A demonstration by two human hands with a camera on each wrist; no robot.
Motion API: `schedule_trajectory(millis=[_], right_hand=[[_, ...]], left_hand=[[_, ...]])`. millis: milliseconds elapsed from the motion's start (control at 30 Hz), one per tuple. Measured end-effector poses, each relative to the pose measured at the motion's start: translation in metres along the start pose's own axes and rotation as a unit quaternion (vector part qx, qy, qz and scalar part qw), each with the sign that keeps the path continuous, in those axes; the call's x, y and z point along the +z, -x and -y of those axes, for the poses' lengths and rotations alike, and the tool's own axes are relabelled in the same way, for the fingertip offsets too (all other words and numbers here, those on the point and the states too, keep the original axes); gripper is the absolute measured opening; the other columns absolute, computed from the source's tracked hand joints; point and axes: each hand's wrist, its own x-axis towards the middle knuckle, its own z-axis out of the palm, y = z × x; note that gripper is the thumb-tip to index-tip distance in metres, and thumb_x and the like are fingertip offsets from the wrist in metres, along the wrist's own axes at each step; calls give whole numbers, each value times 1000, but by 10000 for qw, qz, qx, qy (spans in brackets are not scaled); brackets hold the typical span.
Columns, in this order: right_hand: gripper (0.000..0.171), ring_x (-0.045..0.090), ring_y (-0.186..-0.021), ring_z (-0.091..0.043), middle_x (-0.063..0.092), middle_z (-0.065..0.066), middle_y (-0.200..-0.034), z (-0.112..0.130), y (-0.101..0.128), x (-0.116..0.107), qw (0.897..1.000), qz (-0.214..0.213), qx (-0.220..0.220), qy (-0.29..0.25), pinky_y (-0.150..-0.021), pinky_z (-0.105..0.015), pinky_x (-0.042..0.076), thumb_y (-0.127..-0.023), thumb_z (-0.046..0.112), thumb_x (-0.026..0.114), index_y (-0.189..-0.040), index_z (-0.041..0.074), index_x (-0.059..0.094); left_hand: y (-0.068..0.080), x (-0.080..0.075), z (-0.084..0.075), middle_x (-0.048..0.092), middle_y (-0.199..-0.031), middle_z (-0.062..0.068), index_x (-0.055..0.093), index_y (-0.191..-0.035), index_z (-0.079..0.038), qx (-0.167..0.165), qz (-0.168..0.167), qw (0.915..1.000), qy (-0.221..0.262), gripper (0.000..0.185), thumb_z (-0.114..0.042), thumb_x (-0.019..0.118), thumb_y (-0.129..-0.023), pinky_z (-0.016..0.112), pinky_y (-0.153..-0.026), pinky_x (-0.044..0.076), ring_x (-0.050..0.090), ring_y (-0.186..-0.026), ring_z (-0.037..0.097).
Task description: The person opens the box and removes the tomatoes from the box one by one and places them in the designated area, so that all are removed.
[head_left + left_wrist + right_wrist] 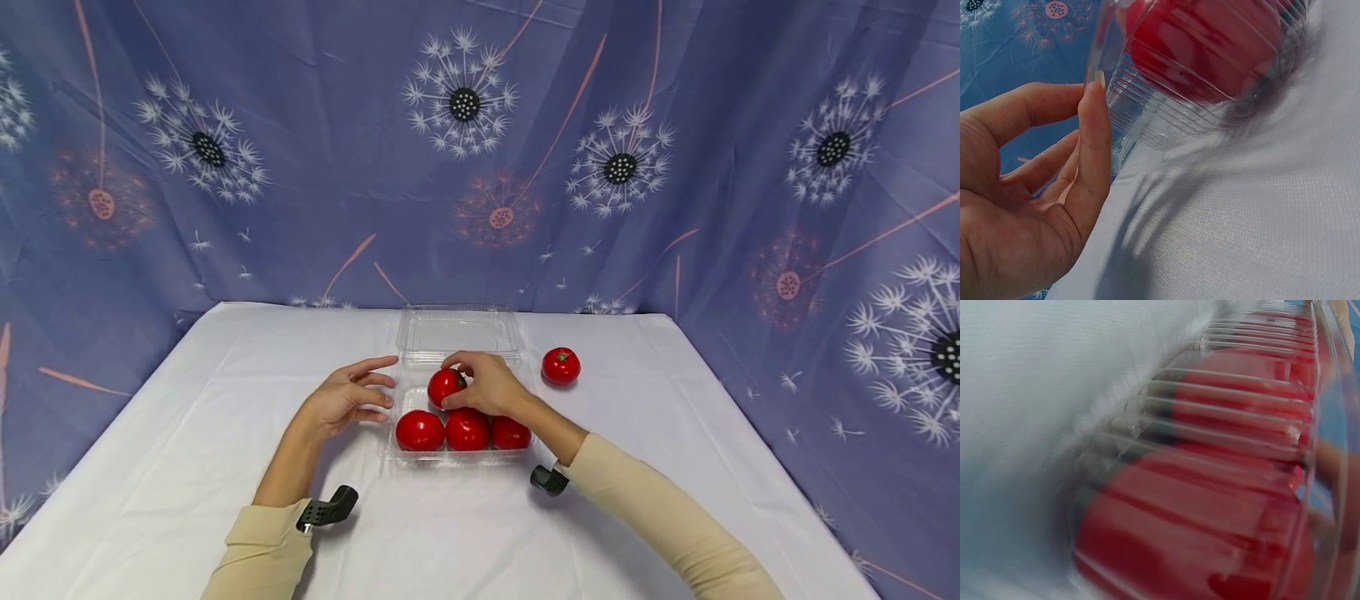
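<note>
A dandelion-print curtain (337, 167) hangs behind the white-clothed worktop (225, 400). The right hand (492, 385) reaches over the clear plastic clamshell (459, 332), fingers gripping a tomato (444, 387); the left hand's (341, 400) fingers spread loosely by its left edge.

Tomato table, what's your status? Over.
Right hand grips tomato at clear box; left hand at its left side. Three tomatoes along its front. Lid open behind; nothing seems in the way.

Left forearm (294, 467) directed toward one o'clock, the left hand (345, 398) loosely spread; right forearm (553, 427) directed toward ten o'clock, the right hand (489, 383) curled in a pinching grip.
</note>
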Motion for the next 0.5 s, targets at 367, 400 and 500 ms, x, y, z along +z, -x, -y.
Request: schedule_trajectory(millis=[367, 400, 500], right_hand=[[65, 60, -117, -29, 68, -11, -123, -1, -3, 6, 9993, 139, -110, 327, -97, -48, 53, -75, 24, 88, -136, 18, 64], [65, 61, -116, -29, 69, -11, -122, -1, -4, 6, 9993, 114, -127, 322, -97, -47, 53, -74, 24, 88, -135, 17, 65], [65, 61, -113, -28, 69, -11, -119, 0, -5, 7, 9995, 45, -157, 270, -94, -45, 53, -73, 23, 89, -133, 16, 66]], left_hand=[[0, 2, 0, 60, -115, 11, 34, -157, -3, 4, -53, 10000, -64, 79, 8, 67, -85, 31, -67, 64, 69, -77, 14], [1, 2, 0, 61, -115, 12, 34, -157, -3, 5, -56, 10000, -66, 79, 8, 67, -85, 31, -67, 64, 69, -76, 14], [1, 1, 0, 60, -115, 12, 35, -157, -3, 11, -65, 10000, -73, 79, 8, 67, -85, 31, -67, 64, 69, -76, 14]])
